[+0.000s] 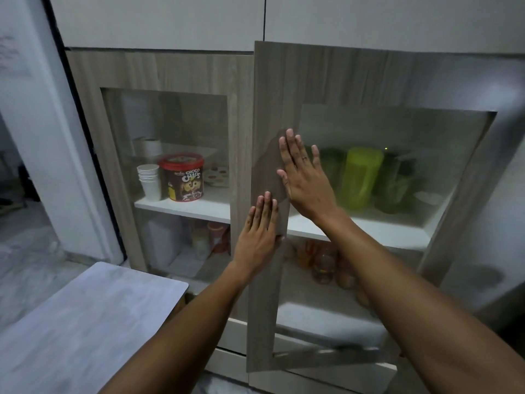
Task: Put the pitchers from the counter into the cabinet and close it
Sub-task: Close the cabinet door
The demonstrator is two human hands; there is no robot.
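Hands: left hand and right hand spread flat, gripping nothing, on the right cabinet door, apparently pushing it shut.
Pitchers: green pitchers shelved behind its glass.
Door: slightly ajar.

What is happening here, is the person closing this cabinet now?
Yes, it looks so. Both hands lie flat and open on the wooden frame of the right cabinet door: the left hand lower, the right hand higher. The door is ajar, not yet shut. Behind its glass, green pitchers stand on the white shelf. The left door is closed, with a Choco Chips tin and paper cups behind it.
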